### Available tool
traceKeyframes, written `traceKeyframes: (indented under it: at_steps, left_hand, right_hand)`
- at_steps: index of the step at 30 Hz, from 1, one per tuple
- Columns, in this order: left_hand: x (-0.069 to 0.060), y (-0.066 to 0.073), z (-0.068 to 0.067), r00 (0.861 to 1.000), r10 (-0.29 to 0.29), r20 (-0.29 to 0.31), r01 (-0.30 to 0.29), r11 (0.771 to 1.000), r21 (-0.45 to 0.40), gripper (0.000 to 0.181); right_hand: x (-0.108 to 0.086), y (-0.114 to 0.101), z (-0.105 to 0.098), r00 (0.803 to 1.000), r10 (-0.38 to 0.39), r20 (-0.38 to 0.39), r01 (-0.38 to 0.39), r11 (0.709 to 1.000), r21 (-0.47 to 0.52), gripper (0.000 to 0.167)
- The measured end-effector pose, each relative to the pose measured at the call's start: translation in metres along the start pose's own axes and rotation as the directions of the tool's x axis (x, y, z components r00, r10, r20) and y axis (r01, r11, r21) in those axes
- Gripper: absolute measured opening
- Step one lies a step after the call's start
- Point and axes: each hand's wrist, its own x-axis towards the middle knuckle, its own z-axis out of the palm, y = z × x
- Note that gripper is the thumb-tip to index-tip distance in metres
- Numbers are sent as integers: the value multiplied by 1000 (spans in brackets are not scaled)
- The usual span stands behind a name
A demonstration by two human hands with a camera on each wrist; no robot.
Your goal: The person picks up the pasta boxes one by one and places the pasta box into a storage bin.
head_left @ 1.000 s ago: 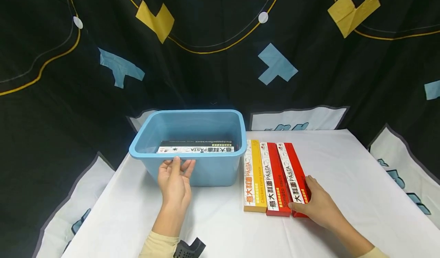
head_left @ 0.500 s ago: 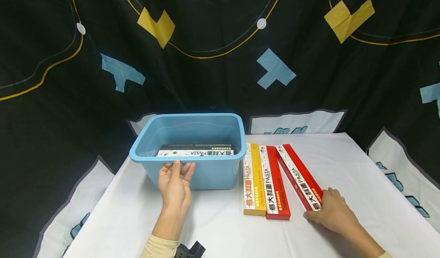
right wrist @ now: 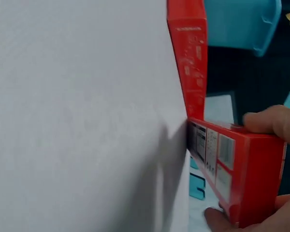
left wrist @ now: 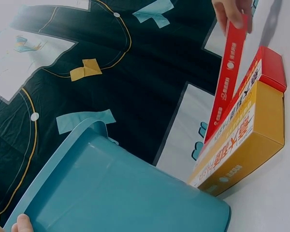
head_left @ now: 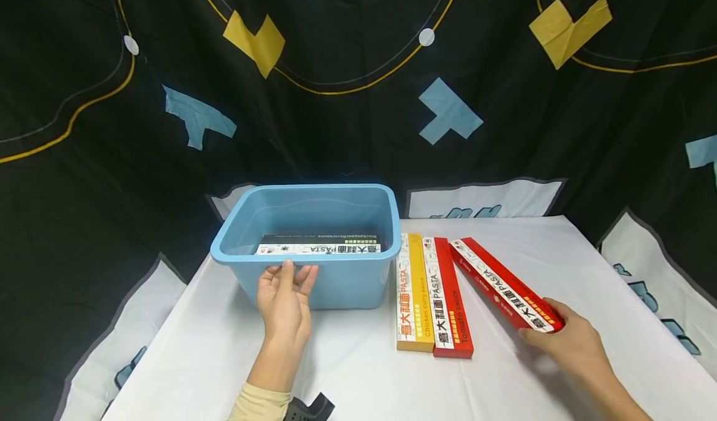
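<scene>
My right hand (head_left: 571, 340) grips the near end of a red pasta box (head_left: 504, 284). That end is lifted off the table, while the far end slants toward the other boxes; the right wrist view shows thumb and fingers on opposite sides of the red box (right wrist: 232, 169). With the thumb at its front rim and fingers curled under, my left hand (head_left: 285, 302) holds a blue plastic bin (head_left: 347, 284). Inside the bin lies a black-and-white pasta box (head_left: 319, 246). Right of the bin, a yellow pasta box (head_left: 422, 296) and another red pasta box (head_left: 454, 302) lie side by side.
A white cloth (head_left: 392, 383) covers the table. Behind it hangs a dark curtain (head_left: 347, 134) with yellow and blue patches. A black strap device (head_left: 308, 408) sits at my left wrist.
My right hand has drawn the rightmost red box away from its neighbour, swung its near end to the right and raised that end. My left hand has stayed at the bin rim.
</scene>
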Motion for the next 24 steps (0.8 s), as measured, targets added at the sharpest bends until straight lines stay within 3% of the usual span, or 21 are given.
traceKeyframes:
  at_steps: [3, 6, 13, 15, 17, 19, 21, 24]
  left_hand:
    - [1, 1, 0, 1000, 1, -3, -1, 1000, -7, 20]
    - [1, 1, 0, 1000, -2, -11, 2, 1000, -13, 19]
    - [0, 1, 0, 1000, -10, 1, 11, 1000, -12, 20]
    - [-1, 1, -1, 1000, -13, 5, 13, 1000, -5, 21]
    - [-1, 1, -1, 1000, -14, 5, 14, 1000, 0, 21]
    - [-1, 2, -1, 1000, -12, 7, 12, 1000, 5, 21]
    - [-1, 2, 0, 1000, -6, 7, 6, 1000, 6, 21]
    - [-1, 1, 0, 1000, -4, 7, 4, 1000, 6, 20]
  right_hand:
    - [-6, 1, -8, 998, -9, -62, 14, 997, 76, 93]
    - [-9, 3, -16, 995, 33, -92, -15, 982, 186, 88]
    - [-3, 2, -33, 970, 230, -81, -182, 902, 392, 86]
    - [0, 1, -38, 965, 248, -87, -185, 875, 447, 84]
    - [2, 1, -42, 969, 222, -111, -142, 860, 489, 82]
    - [4, 0, -46, 976, 164, -143, -57, 827, 559, 80]
    - [8, -3, -49, 980, 91, -174, 40, 774, 632, 77]
    - [12, -12, -55, 982, -19, -186, 153, 652, 742, 69]
